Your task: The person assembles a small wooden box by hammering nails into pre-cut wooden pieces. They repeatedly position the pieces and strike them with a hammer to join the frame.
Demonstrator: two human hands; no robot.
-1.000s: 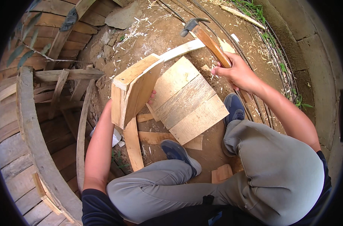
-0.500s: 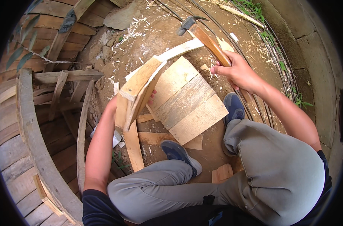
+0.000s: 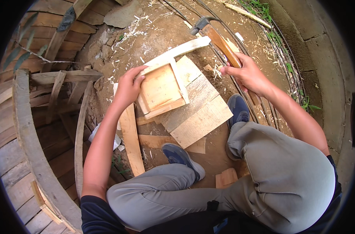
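At 11 o'clock from the view's centre, the shallow wooden box (image 3: 162,86) showed its hollow side, with the left hand (image 3: 130,85) half closed over its edge at the 10 o'clock corner. At 2 o'clock, the right hand (image 3: 248,76) was closed firmly round the handle of the claw hammer (image 3: 225,48), whose head stood at 11 o'clock from that fist. The planked panel (image 3: 203,117) lay at 4 o'clock from the box, which partly hid it; contact was unclear.
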